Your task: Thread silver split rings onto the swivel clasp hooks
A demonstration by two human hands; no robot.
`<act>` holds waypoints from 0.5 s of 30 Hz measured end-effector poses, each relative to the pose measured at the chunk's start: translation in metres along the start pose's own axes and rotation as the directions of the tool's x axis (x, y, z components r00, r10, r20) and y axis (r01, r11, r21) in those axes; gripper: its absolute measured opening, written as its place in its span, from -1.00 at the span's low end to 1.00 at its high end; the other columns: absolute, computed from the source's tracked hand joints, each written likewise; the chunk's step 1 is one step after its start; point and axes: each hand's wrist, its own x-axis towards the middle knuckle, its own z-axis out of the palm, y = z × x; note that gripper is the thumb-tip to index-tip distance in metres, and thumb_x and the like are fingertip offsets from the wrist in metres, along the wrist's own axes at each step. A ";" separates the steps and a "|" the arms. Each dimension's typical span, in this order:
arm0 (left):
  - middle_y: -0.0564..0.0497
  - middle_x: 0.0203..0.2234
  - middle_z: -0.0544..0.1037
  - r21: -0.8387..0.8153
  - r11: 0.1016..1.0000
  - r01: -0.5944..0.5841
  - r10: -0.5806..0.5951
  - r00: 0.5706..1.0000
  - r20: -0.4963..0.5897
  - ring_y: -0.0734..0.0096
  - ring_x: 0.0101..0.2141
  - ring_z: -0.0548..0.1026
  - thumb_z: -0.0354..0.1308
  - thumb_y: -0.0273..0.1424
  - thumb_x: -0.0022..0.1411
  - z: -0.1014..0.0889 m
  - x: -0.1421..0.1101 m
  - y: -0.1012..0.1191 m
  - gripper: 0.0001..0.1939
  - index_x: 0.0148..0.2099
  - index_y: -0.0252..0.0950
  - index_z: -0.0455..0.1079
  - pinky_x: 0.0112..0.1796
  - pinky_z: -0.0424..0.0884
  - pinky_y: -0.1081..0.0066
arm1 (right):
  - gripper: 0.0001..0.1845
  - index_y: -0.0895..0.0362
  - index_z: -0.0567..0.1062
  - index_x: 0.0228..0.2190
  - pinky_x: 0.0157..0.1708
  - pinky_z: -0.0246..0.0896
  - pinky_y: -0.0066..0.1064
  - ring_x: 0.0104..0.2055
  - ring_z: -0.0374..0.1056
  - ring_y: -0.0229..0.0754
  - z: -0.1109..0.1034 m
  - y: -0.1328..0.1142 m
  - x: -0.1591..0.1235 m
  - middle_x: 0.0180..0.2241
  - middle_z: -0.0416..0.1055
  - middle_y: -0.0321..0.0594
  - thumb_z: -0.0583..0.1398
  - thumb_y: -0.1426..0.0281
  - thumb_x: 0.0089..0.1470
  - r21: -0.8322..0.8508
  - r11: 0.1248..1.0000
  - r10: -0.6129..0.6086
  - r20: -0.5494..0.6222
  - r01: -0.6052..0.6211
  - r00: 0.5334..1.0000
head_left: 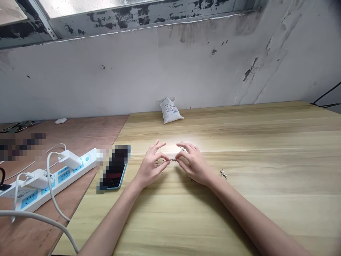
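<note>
Blue-edged dark rectangular phone [115, 177] lies on pale wood-grain tabletop [266, 142]; L hand [151, 165] pinches, thumb + index narrow, thin round metal rings [160, 173] nr fingers; small silvery metal clasp [173, 159] held btwn both hands' tips; R hand [196, 165] pinches other end; I see loose silvery metal pieces [223, 173] nr R wrist.

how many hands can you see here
2: the left hand and the right hand, pinching at a small metal piece between them. No other hand shows.

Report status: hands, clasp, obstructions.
Left hand, right hand: fingertips pinched at small metal clasp. Clasp between hands. Metal rings beside left hand; no obstruction seen.
</note>
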 end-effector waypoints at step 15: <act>-0.01 0.27 0.23 0.101 0.995 -0.012 0.025 0.991 -0.134 0.01 0.35 -0.08 0.24 -0.40 0.17 0.000 0.001 0.008 -0.94 -0.35 -0.19 0.53 0.25 -0.27 -0.26 | -0.76 -0.03 0.59 -0.19 0.24 -0.16 0.19 0.33 -0.03 0.12 0.014 -0.016 0.000 0.21 0.27 -0.13 0.19 0.19 0.17 -0.042 0.997 0.064 -0.020 -0.065 0.998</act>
